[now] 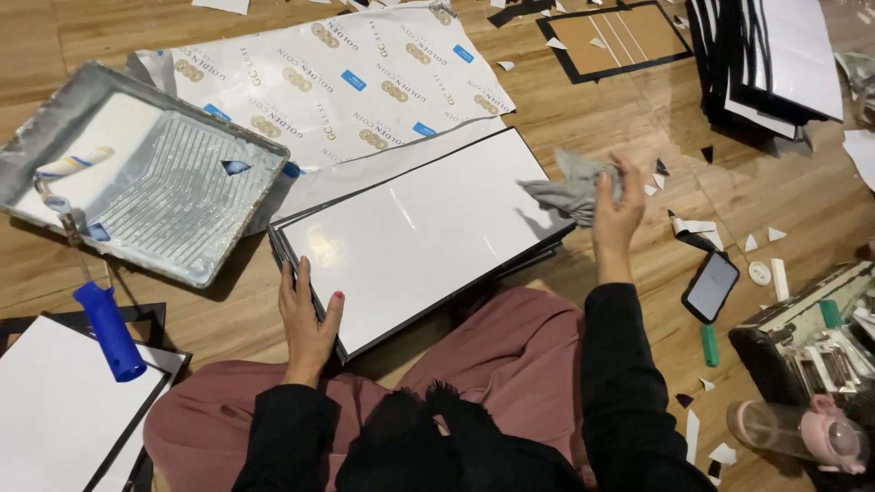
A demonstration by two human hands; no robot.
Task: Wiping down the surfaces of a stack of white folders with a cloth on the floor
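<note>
Nearest, the left hand [308,321] lay flat on the near corner of the white panel [415,239], its grip spread and fingers over the black edge; the panel topped a small stack on the wooden floor [602,118]. Beyond, the right hand [616,211] had its grip pinched on a grey cloth [570,188] at the panel's far right corner. Farther left sat a paint tray [155,173] with a blue-handled roller [91,273]

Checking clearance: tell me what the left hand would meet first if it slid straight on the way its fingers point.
Likely the paint tray: the left hand points up along the white panel's edge.
</note>
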